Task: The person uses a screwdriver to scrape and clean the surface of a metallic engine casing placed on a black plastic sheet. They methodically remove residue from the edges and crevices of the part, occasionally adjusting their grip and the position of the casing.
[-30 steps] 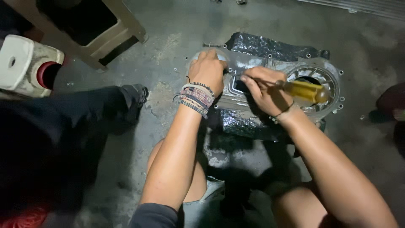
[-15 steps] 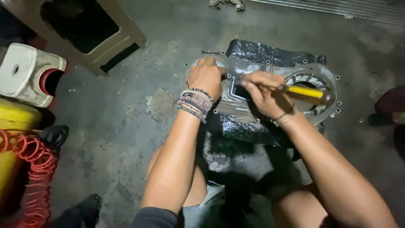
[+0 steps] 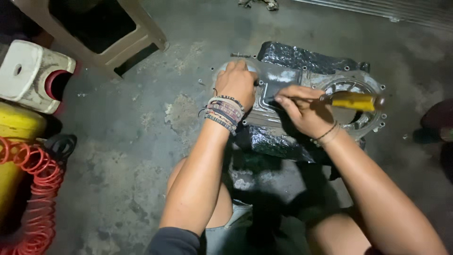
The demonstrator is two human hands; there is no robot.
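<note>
A grey metal engine cover with a round opening and bolt holes along its rim lies flat on black plastic sheeting on the concrete floor. My left hand, with several bracelets on the wrist, presses down on the cover's left end. My right hand grips a tool with a yellow handle; its tip is pressed to the cover's flat face near the middle, hidden by my fingers. My knees show at the bottom.
A beige plastic stool stands at the top left. Beside it are a white and red container, a yellow object and a coiled red air hose. A loose bolt lies just beyond the cover. Someone's foot is at the right edge.
The view has shifted right and down, bringing the yellow object and red hose into sight. A dark-trousered leg at the left is gone. Both hands stay on the cover.
</note>
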